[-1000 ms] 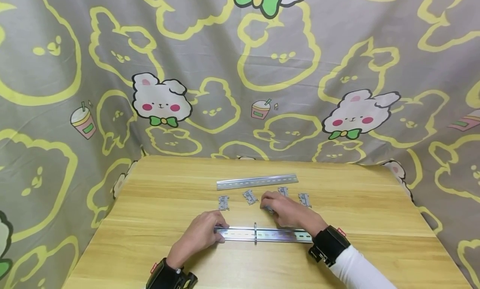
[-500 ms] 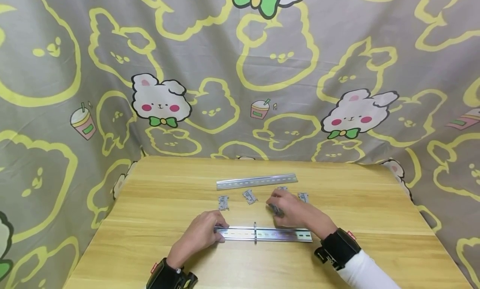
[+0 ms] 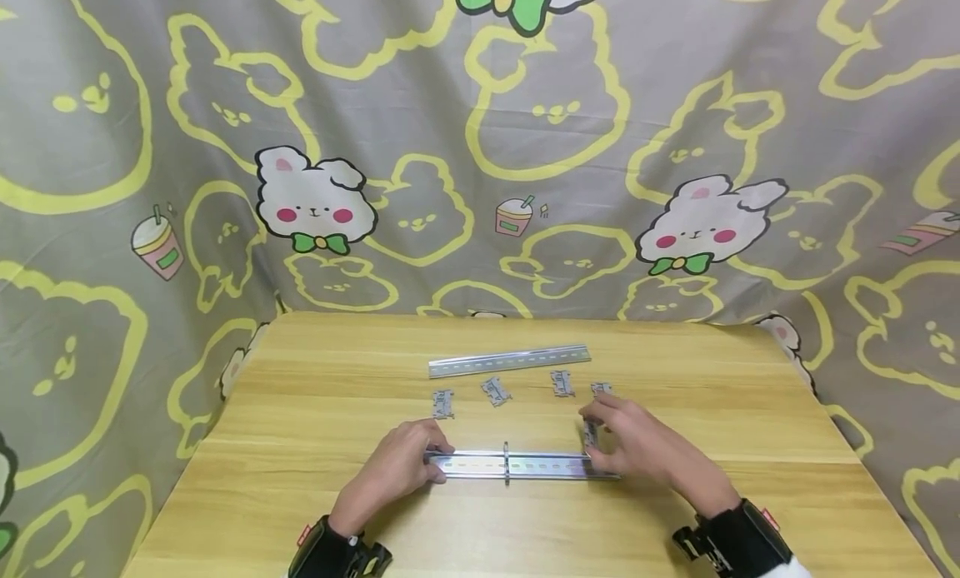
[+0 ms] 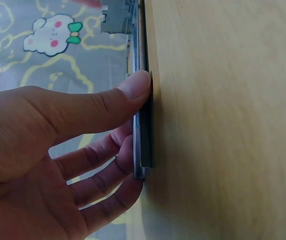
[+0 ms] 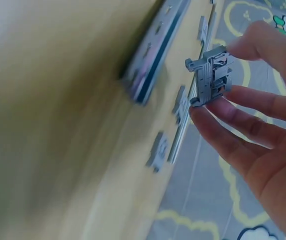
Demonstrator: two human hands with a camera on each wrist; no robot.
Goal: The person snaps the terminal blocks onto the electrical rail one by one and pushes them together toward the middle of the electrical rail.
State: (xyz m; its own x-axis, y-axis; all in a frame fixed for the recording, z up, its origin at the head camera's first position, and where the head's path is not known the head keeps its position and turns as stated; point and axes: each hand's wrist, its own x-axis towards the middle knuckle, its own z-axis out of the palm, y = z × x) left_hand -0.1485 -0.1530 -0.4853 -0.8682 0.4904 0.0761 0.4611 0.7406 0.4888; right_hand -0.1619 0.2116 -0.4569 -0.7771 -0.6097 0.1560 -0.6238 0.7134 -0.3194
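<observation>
My left hand [image 3: 397, 465] grips the left end of a slotted metal DIN rail [image 3: 547, 467] lying on the table; in the left wrist view the thumb [image 4: 135, 85] presses one edge, with fingers along the other. A thin grey terminal block [image 3: 506, 463] stands upright across the rail near its middle. Between the thumb and fingers of my right hand [image 3: 637, 440] is another grey terminal block [image 5: 213, 75], pinched by its ends and held above the table. In the head view it hangs close behind the rail's right end.
Several loose terminal blocks, one of them [image 3: 562, 383] in the middle right, lie flat beyond the rail. A second DIN rail [image 3: 510, 361] lies behind them on the wooden table [image 3: 337, 378]. A patterned curtain [image 3: 420, 103] surrounds the table's back and sides.
My right hand has lifted the terminal block from the row and carried it right and nearer, turning it upright by the rail's right end. My left hand keeps its grip.
</observation>
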